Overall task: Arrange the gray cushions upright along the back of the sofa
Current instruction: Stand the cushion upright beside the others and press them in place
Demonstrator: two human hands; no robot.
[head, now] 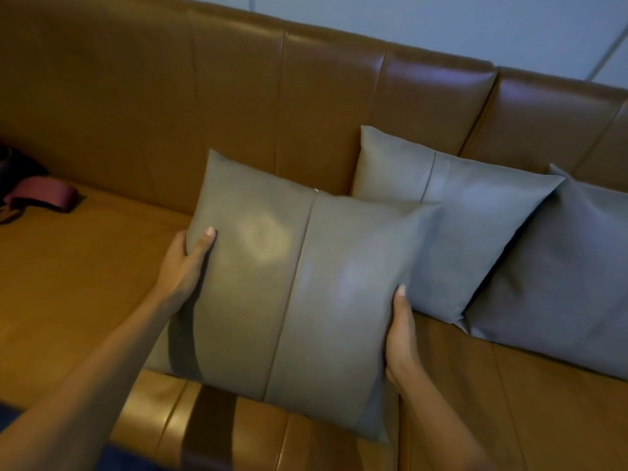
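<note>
Cushions are what I am looking at, three gray ones on a brown sofa [102, 283]. I see the front cushion [299, 300] in the middle of the frame, and it is the biggest thing in view. It has a seam running down its middle. It is held up over the seat, tilted a little, with its lower edge near the front of the seat.

My left hand [185, 263] grips the left edge of the front cushion. The thumb lies on the front face and the other fingers are hidden behind it. My right hand [402, 338] grips the lower right edge the same way, thumb in front, fingers behind. Both hands are closed around that cushion.

Behind it, toward the right of the frame, a second cushion [469, 229] leans upright against the sofa back [238, 113]. The front cushion covers its lower left corner. At the far right edge a third cushion [571, 277] also leans against the back, just beside the second one, which overlaps it a little.

At the left edge of the frame a dark red strap [44, 195] lies on the seat, well apart from the cushions. A pale wall [475, 25] shows above the sofa at the upper right.
</note>
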